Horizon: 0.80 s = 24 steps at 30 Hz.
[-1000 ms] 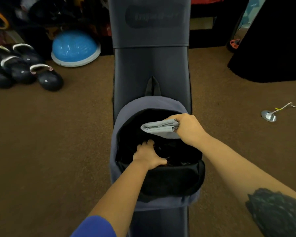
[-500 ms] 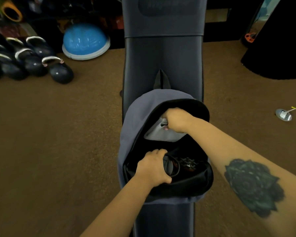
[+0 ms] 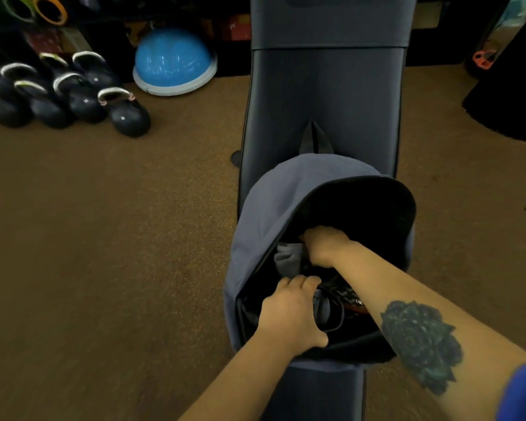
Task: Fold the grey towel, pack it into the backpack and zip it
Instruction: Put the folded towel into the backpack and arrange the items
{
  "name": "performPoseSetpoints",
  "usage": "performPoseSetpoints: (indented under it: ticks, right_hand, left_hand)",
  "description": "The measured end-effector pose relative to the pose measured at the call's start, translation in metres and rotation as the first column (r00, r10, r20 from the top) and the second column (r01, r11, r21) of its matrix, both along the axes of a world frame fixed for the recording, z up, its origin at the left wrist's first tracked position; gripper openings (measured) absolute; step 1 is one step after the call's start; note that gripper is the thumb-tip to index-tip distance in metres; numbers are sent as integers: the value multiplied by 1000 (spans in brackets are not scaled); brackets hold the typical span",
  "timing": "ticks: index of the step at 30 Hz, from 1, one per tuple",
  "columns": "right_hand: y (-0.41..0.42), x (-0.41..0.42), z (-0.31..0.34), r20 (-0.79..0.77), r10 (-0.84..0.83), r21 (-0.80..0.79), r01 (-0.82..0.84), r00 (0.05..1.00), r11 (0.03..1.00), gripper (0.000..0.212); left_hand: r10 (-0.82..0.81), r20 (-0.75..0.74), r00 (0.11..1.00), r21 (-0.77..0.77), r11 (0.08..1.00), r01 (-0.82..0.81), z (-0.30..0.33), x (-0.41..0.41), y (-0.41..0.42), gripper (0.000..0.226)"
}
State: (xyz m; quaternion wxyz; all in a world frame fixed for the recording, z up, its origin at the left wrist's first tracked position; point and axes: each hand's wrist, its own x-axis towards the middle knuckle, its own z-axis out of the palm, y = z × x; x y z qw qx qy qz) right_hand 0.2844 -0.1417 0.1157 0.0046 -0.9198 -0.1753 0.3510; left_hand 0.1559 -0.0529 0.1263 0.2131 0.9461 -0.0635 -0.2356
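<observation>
Head view: grey backpack point(image 3: 264, 208) lay on the dark padded desk point(image 3: 322, 95), main compartment unzipped and gaping toward the camera. Right hand point(image 3: 324, 243) was inside the opening, fingers point(image 3: 308, 238) curled closed on the grey towel point(image 3: 287, 259); towel sat bunched just left of and under those fingers, touching them, against the left inner wall of the compartment, fully below the rim. Left hand point(image 3: 292, 314) gripped the near edge of the opening, fingers wrapped over the black lining, thumb on the outside, well apart from the towel. Other dark contents sat between the two hands; too dim to identify. Right forearm crossed the near-right rim. Off the desk: brown carpet point(image 3: 104, 238), row of black kettlebells point(image 3: 73, 95) far left, blue half-ball trainer point(image 3: 173, 62) beside them. Frame edges blurred.
</observation>
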Motion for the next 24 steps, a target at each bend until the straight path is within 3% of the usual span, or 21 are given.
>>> performPoseSetpoints:
  ticks: [4, 10, 16, 24]
  right_hand:
    - [-11, 2, 3, 130, -107, 58, 101, 986, 993, 32]
    - [-2, -10, -7, 43, -85, 110, 79, 995, 991, 33]
    - [-23, -4, -2, 27, -235, 239, 222, 972, 945, 48]
    - [-54, -11, -4, 35, -331, 320, 303, 943, 898, 40]
  left_hand:
    - [-6, 3, 1000, 11, 1000, 6, 0, 0, 0, 89]
    - [-15, -11, 1000, 21, 1000, 15, 0, 1, -1, 90]
    - [-9, -51, 999, 15, 1000, 9, 2, 9, 2, 90]
    - [-13, -121, 993, 63, 998, 21, 5, 23, 1, 92]
